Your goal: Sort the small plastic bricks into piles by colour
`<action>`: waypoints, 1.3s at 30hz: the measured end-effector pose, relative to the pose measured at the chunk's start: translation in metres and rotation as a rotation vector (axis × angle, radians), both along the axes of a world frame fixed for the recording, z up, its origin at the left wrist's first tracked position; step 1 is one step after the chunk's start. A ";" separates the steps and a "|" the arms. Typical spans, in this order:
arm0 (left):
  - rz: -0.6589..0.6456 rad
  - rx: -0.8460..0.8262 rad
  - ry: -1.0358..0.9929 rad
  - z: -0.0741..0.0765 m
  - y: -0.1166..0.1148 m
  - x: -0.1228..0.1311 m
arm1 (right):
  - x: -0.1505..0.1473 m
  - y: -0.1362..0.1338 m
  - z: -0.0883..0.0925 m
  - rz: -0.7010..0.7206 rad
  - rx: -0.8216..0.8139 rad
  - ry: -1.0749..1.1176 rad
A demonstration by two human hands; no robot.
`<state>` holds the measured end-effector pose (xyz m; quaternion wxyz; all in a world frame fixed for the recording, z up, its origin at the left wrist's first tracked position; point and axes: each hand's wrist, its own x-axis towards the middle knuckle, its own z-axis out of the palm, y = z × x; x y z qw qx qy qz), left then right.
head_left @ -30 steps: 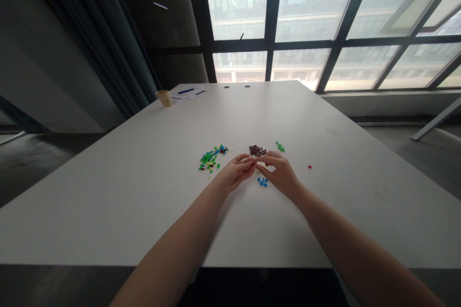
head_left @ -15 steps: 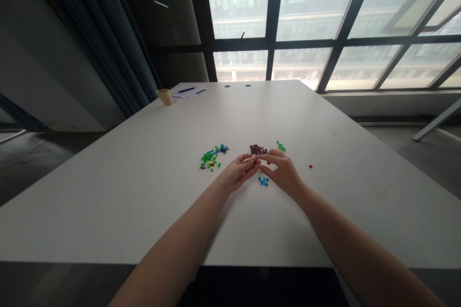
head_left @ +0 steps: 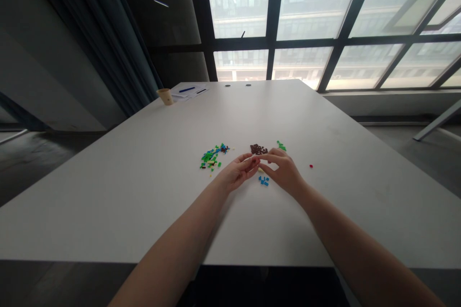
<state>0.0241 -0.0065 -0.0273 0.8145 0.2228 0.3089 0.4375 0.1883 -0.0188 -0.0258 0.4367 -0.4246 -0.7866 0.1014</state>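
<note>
Over the middle of the white table (head_left: 144,211) my two hands meet at the fingertips. My left hand (head_left: 236,172) is closed, its thumb and fingers pinching a small dark reddish toy brick (head_left: 255,159), mostly hidden. From the right, my right hand (head_left: 286,172) brings its thumb and index fingertip together at the same piece. Just behind the hands lies a pile of dark brown bricks (head_left: 257,149). Several blue bricks (head_left: 263,181) lie in front of them. A few green bricks (head_left: 281,145) sit beyond my right hand.
Left of my hands is a mixed heap of green, blue and yellow bricks (head_left: 209,157). A single red brick (head_left: 311,166) lies to the right. At the far left edge stand a tan cup (head_left: 165,97) and papers (head_left: 189,92) with a pen (head_left: 187,89) on top.
The hands stay in almost the same place, with only a slight shift of the fingertips around the small piece. The piles look unchanged.
</note>
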 end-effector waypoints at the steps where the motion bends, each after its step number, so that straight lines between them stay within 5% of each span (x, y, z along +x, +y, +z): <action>1: -0.007 0.005 0.003 0.000 0.000 0.000 | 0.000 0.000 0.000 0.001 -0.001 0.001; 17: -0.017 0.154 0.142 -0.009 0.001 0.001 | -0.009 0.001 -0.001 -0.027 -0.020 -0.084; 35: 0.008 0.195 0.180 -0.002 0.002 0.002 | -0.002 0.007 -0.003 -0.112 -0.058 -0.210; 39: 0.144 0.358 0.506 -0.006 0.010 -0.007 | 0.011 0.017 -0.006 -0.264 -0.072 -0.268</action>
